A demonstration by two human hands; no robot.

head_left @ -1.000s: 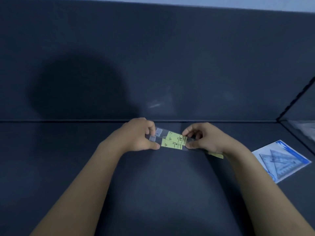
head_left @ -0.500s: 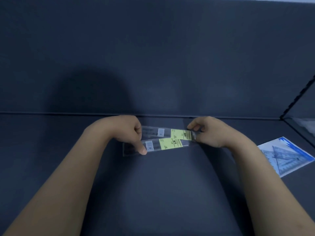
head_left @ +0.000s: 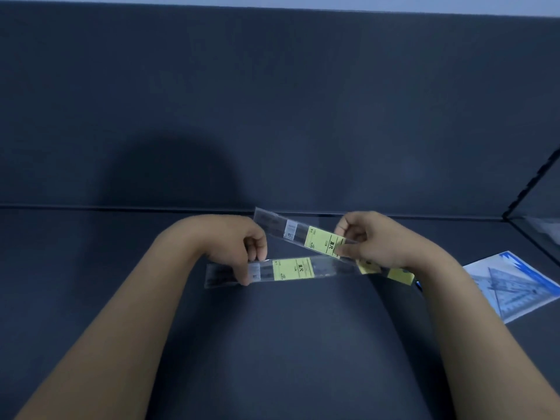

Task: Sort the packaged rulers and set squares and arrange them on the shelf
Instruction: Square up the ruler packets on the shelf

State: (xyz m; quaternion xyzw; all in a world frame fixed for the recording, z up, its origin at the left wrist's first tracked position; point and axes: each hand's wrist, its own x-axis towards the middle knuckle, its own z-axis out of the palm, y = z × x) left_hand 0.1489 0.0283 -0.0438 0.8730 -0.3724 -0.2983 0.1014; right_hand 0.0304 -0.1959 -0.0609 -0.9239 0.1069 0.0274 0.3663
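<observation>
Two packaged rulers in clear sleeves with yellow labels are held over the dark shelf [head_left: 288,344]. My left hand [head_left: 239,247] pinches the nearer ruler [head_left: 292,269], which lies almost level. My right hand [head_left: 369,241] grips the farther ruler [head_left: 303,234], tilted with its left end raised toward the back wall. More yellow-labelled packaging [head_left: 400,275] shows under my right wrist. A packaged set square [head_left: 512,286] in a blue and clear sleeve lies flat on the shelf at the right.
The shelf's back wall [head_left: 272,116] rises just behind my hands. A dark divider edge [head_left: 533,183] closes the shelf at the right, with a pale package [head_left: 545,225] beyond it.
The two rulers, held together and parallel before, have come apart: my right hand lifted and angled the farther one, while my left hand keeps the nearer one low.
</observation>
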